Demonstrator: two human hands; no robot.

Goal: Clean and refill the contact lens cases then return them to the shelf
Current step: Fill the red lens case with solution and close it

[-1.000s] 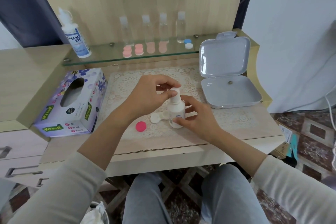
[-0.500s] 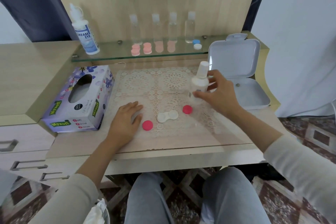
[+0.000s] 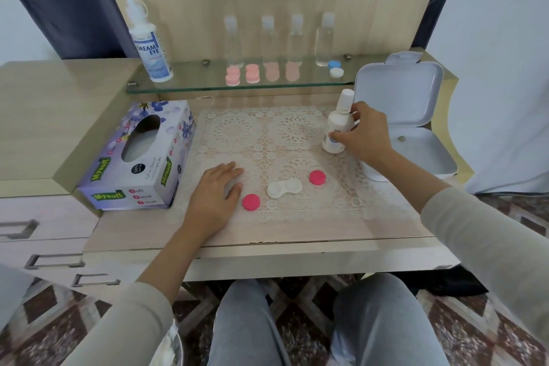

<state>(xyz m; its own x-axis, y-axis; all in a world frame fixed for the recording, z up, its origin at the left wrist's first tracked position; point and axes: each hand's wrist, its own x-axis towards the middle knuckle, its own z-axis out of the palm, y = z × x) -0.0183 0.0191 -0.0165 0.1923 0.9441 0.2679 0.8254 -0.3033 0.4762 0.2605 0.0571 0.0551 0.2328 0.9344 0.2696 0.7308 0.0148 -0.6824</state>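
Right hand is gripping the small white bottle upright on the doily; left hand is lying flat, fingers relaxed, beside 1 pink cap.

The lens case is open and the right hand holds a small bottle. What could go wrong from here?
1. The white lens case lies uncapped between the left pink cap and the right pink cap; dust or a sleeve may reach its wells.
2. The right hand grips the small white bottle at the lace mat's edge; set down there, it might tip.
3. The left hand rests flat by the left pink cap and could nudge it away.
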